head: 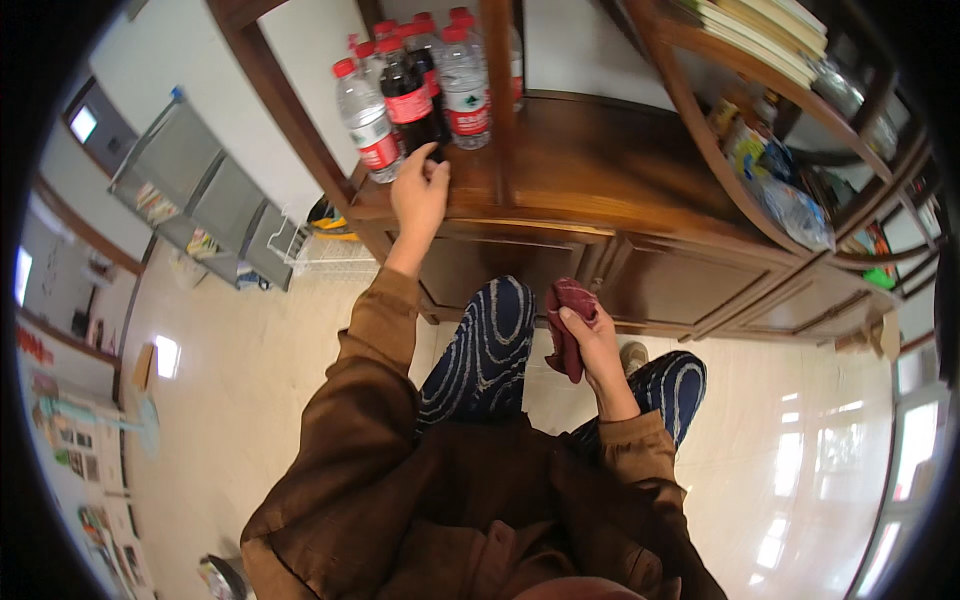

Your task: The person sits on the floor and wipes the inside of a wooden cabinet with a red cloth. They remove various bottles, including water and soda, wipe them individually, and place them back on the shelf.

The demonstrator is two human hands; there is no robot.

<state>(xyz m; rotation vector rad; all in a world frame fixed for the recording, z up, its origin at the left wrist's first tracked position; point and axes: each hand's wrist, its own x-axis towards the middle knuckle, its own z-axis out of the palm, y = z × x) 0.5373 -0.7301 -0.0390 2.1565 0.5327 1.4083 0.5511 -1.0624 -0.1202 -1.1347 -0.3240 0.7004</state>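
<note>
My left hand [421, 196] reaches over the front edge of a brown wooden shelf [592, 161], its fingers curled at the base of a dark cola bottle [409, 105]; whether the fingertips touch it cannot be told. A clear water bottle [367, 127] with a red cap stands to the left of the cola, and another clear water bottle [466, 97] to the right. Several more red-capped bottles stand behind them. Lower down, in front of the cabinet doors, my right hand [592, 337] grips a folded dark red cloth [570, 322].
Wooden uprights [496, 97] frame the shelf. Cabinet doors [679, 289] lie below it, close to my knees. Curved shelves at the right hold plastic bags [791, 210] and books [765, 37]. A grey rack [202, 195] and a white wire rack [330, 255] stand at the left.
</note>
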